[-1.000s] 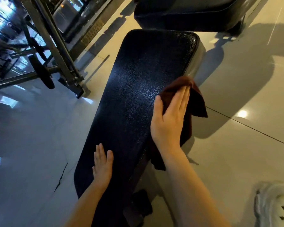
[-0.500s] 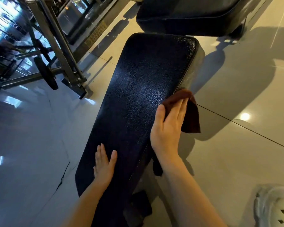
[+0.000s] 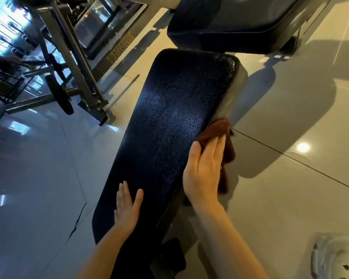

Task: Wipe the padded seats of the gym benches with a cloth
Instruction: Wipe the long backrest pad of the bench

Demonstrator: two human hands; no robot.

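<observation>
A long black padded bench seat (image 3: 169,121) runs from the near centre up toward the top of the head view. My right hand (image 3: 205,170) lies flat with straight fingers on a brown cloth (image 3: 225,137), pressing it against the seat's right side edge; part of the cloth hangs below the hand. My left hand (image 3: 127,206) rests flat and open on the seat's near end, fingers straight.
A second black padded bench (image 3: 240,27) stands just beyond the far end. A metal rack with a weight plate (image 3: 58,95) stands at the left. Glossy tiled floor (image 3: 290,188) surrounds the bench, cracked at the lower left. A white shoe (image 3: 338,258) shows at the bottom right.
My right hand has slid the cloth off the seat's top onto its right side edge and a little nearer to me. The left hand has stayed in place.
</observation>
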